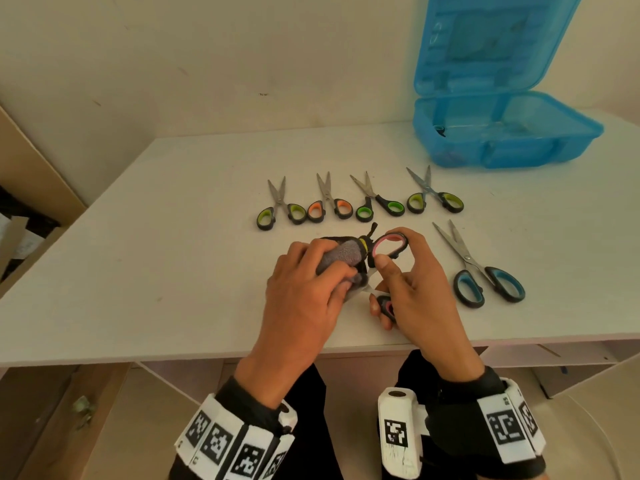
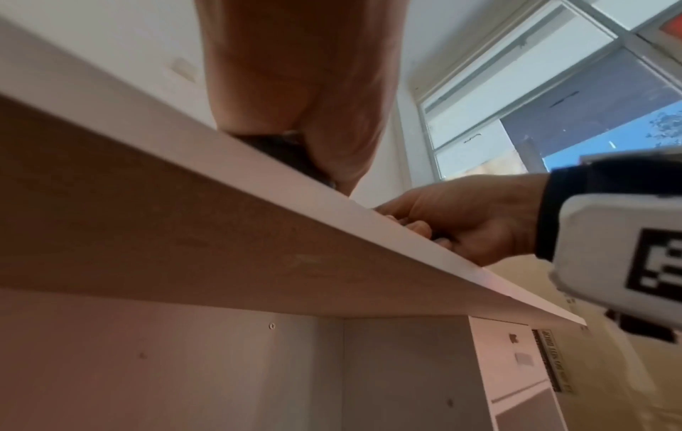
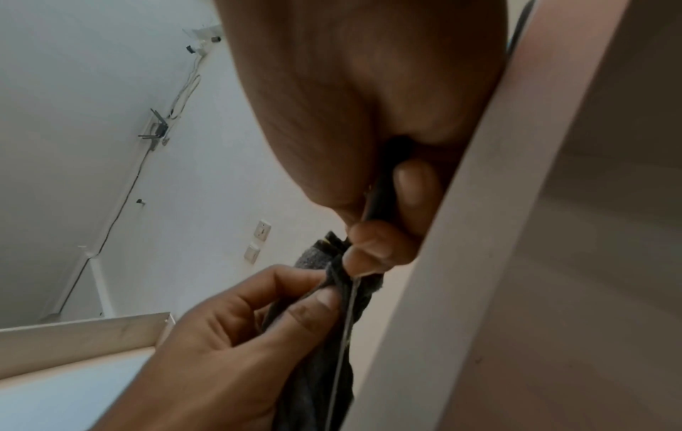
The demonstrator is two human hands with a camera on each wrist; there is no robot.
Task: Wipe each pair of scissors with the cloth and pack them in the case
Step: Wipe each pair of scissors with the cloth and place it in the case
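My right hand (image 1: pixel 398 271) grips the pink-handled scissors (image 1: pixel 389 245) by their handles near the table's front edge. My left hand (image 1: pixel 311 271) holds the grey cloth (image 1: pixel 341 256) folded round the blades, which are mostly hidden. In the right wrist view my left hand's fingers (image 3: pixel 314 300) pinch the cloth (image 3: pixel 317 364) round a thin blade (image 3: pixel 343 329). Several scissors lie in a row behind: green-handled (image 1: pixel 280 211), orange-handled (image 1: pixel 330 206), green-handled (image 1: pixel 379 204) and green-handled (image 1: pixel 434 197). Blue-handled scissors (image 1: pixel 485 275) lie at the right. The blue case (image 1: pixel 502 133) stands open at the back right.
The white table (image 1: pixel 173 254) has bare surface at the left. Its front edge (image 2: pixel 369 224) runs just under my wrists. A wall stands behind the table. The case's lid (image 1: pixel 485 43) leans upright against that wall.
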